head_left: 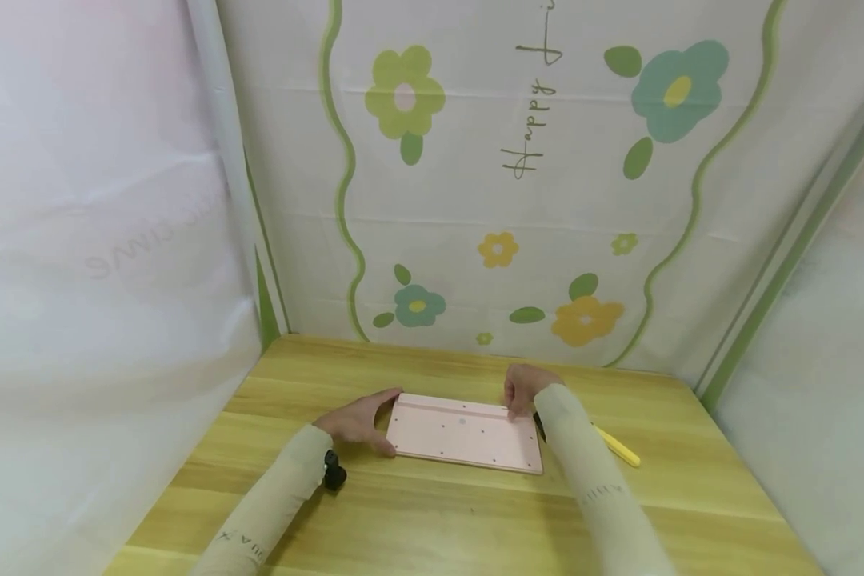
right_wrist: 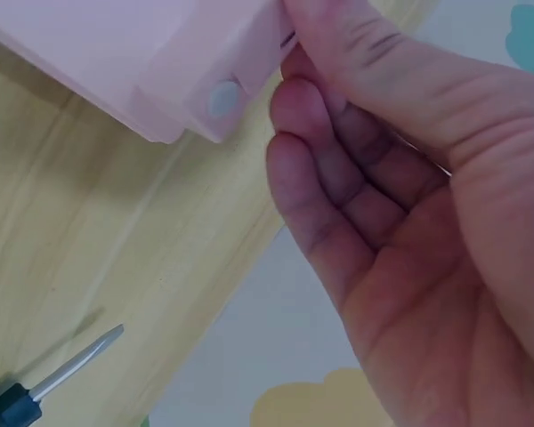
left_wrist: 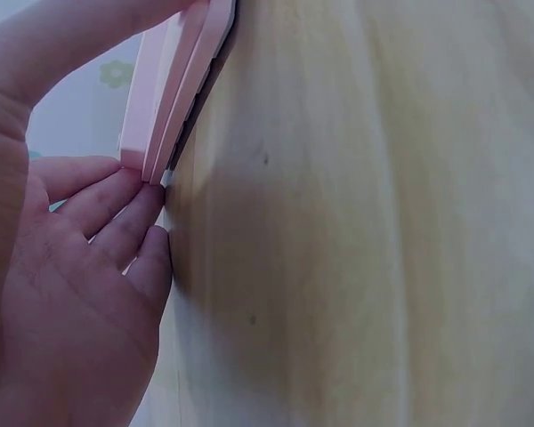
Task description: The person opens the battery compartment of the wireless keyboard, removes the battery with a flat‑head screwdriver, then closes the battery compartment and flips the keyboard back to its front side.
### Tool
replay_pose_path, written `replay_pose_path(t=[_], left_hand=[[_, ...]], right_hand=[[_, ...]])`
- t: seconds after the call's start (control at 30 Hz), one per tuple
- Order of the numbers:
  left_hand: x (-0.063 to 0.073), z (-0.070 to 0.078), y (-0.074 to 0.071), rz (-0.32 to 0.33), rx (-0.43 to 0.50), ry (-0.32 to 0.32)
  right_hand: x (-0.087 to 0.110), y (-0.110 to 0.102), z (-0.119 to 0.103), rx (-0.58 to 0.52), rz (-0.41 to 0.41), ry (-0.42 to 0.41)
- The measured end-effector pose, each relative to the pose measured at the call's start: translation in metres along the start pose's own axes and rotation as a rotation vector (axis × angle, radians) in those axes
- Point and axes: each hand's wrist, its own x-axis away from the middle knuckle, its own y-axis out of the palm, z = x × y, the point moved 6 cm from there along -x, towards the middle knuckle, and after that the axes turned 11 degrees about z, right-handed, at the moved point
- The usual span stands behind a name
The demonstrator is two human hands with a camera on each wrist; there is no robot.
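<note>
A pink keyboard (head_left: 468, 440) lies on the wooden table with its underside up, showing small dark screw holes and a raised strip along the far edge. My left hand (head_left: 360, 418) spans its left end, the thumb at the near corner and the fingers at the far one. In the left wrist view the fingers of that hand (left_wrist: 98, 258) are nearly straight against the keyboard (left_wrist: 160, 89). At the far right part of the strip my right hand (head_left: 527, 388) pinches the edge. The right wrist view has a round pale button (right_wrist: 223, 99) beside the thumb; the fingertips' contact is partly hidden.
A screwdriver with a yellow handle (head_left: 618, 446) lies right of the keyboard, partly behind the right sleeve; its metal shaft (right_wrist: 76, 365) shows in the right wrist view. Printed flower curtains (head_left: 461, 200) stand behind the table (head_left: 432, 520) and at both sides.
</note>
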Motion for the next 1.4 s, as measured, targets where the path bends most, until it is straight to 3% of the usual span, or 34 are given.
replay_pose_path(t=[0.13,0.27,0.47,0.63,1.0,1.17,1.4], left_hand=[[-0.001,0.002,0.001,-0.009,0.005,0.002],[-0.001,0.002,0.0,-0.015,0.004,0.005],[-0.001,0.0,-0.004,-0.008,0.008,0.007],[0.0,-0.003,-0.005,-0.007,0.014,0.006],[0.0,-0.007,-0.004,-0.002,0.004,0.01],[-0.001,-0.006,-0.003,-0.006,0.001,0.008],[-0.002,-0.004,0.0,-0.01,-0.009,0.017]], right_hand=[[-0.005,0.004,0.009,0.007,-0.016,0.026],[-0.003,0.004,0.011,-0.031,0.015,-0.002],[0.007,-0.002,0.007,-0.169,0.087,-0.192],[0.017,-0.004,0.007,-0.209,0.096,-0.329],[0.032,-0.004,0.006,-0.21,0.172,-0.335],[0.031,-0.009,0.011,-0.146,0.224,-0.309],[0.025,-0.019,0.018,-0.148,0.255,-0.314]])
